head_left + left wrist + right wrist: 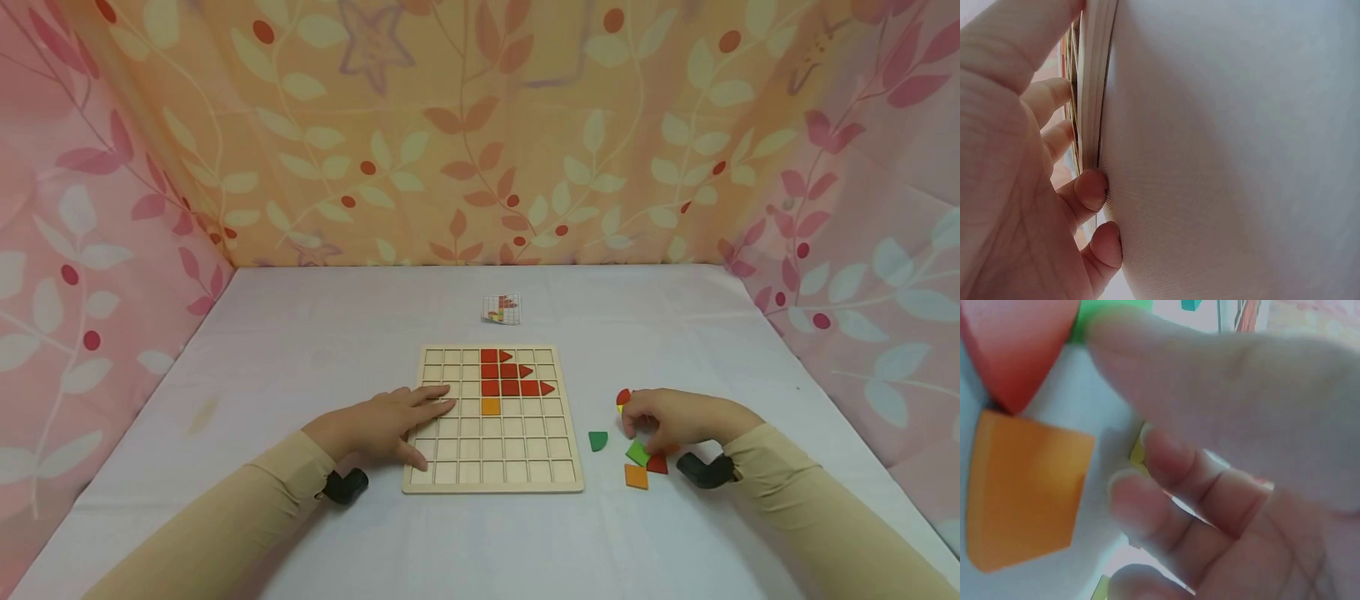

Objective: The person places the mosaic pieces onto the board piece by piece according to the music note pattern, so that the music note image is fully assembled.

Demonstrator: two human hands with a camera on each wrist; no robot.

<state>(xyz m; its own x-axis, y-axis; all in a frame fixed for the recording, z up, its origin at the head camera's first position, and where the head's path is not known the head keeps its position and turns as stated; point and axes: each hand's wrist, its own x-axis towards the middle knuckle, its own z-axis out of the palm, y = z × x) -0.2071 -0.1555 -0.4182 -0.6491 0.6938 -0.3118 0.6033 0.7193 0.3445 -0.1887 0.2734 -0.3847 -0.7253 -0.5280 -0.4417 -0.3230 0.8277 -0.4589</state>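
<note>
A wooden grid board (450, 471) lies on the table, holding red squares and triangles (510, 388) in its upper rows and an orange square (491, 407) below them. My left hand (386, 425) rests on the board's left edge, fingers spread, with the thumb near its lower corner. My right hand (675, 417) is bent over loose pieces right of the board. In the right wrist view its thumb overlaps a green piece (1122, 307), apart from the curled fingers, with no piece visibly gripped. A red piece (1019, 350) and an orange piece (1029, 494) lie beside it.
A small printed pattern card (501, 309) lies behind the board. Between board and right hand is a dark green quarter-round piece (597, 441). Another orange square (636, 477) lies in front of that hand. Patterned cloth (465, 133) hangs behind and at both sides.
</note>
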